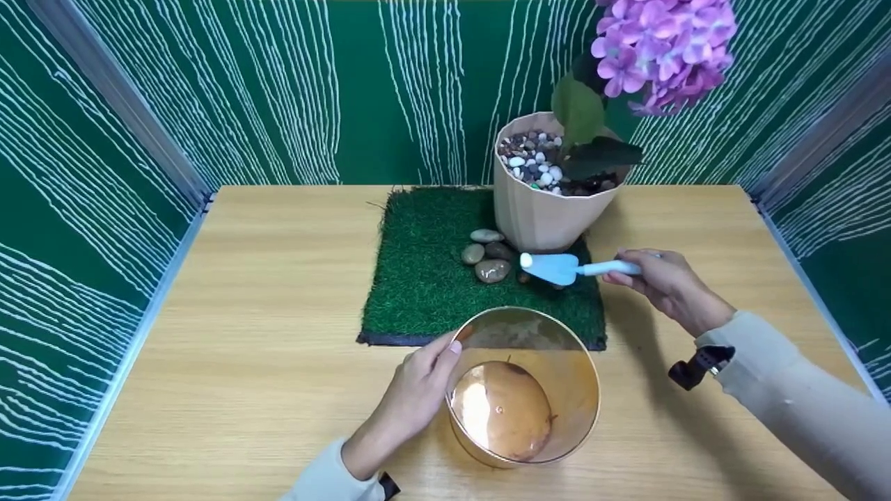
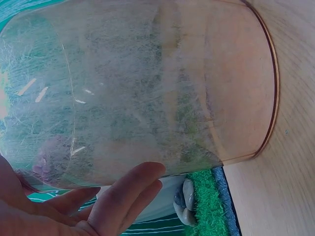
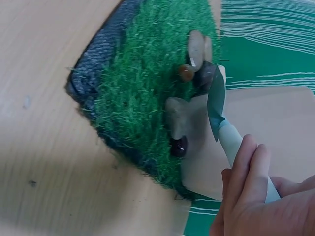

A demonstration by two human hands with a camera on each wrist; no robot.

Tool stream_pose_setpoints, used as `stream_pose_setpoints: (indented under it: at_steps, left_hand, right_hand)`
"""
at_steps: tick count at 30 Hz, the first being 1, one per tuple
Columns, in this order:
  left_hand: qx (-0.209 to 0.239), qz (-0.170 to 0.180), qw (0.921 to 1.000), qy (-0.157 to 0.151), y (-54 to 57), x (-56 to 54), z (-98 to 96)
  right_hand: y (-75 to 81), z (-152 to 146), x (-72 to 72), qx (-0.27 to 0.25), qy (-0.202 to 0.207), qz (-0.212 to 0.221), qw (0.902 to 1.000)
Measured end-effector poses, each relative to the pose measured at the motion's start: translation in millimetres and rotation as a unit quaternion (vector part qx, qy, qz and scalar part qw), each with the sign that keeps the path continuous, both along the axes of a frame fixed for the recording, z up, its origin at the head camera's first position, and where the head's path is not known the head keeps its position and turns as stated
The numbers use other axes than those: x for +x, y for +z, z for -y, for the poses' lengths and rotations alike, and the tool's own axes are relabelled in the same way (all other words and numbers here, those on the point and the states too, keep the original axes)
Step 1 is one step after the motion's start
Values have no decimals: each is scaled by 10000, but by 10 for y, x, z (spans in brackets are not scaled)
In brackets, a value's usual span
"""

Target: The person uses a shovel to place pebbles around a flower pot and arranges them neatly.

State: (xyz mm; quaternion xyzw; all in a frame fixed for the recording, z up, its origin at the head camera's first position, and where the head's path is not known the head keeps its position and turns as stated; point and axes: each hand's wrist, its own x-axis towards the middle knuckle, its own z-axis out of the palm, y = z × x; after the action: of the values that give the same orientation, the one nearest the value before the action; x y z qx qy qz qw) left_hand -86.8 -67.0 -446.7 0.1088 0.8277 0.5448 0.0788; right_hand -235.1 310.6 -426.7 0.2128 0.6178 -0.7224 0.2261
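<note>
My left hand [image 1: 414, 390] grips a see-through amber container [image 1: 581, 376] by the left of its rim, with the thumb at the rim and the fingers [image 2: 133, 191] against the outside wall. The container stands upright on the table. My right hand [image 1: 672, 289] holds a small light-blue trowel [image 1: 557, 268] by its handle, level above the grass mat and in front of the flowerpot. A white pebble [image 1: 526, 260] sits at the blade's tip. Both white and dark pebbles [image 1: 532, 163] cover the soil in the beige flowerpot [image 1: 539, 219].
Several smooth stones [image 1: 493, 271] lie on the green grass mat [image 1: 424, 278] beside the pot. From the pot rises a purple hydrangea [image 1: 665, 52] with broad leaves [image 1: 581, 111]. Green walls with white lines [image 1: 278, 90] border the wooden table [image 1: 243, 313].
</note>
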Motion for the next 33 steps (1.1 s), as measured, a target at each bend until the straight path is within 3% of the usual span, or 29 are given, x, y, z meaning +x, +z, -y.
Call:
stream_pose_setpoints:
  at_steps: [9,17,25,33]
  left_hand:
    - [-10,71,10000,-21,7,-1,6]
    - [117,-83,9998,-118,-12,6,-1]
    - [163,-106,9997,-125,7,41,-24]
    - [69,-283,9996,67,9,68,-28]
  right_hand:
    - [-112,86,-39,265,-10,247,9993]
    - [-110,31,-3,14,-146,246,9996]
    - [9,-154,216,38,80,-63,9999]
    - [84,-312,468,124,175,-490,9986]
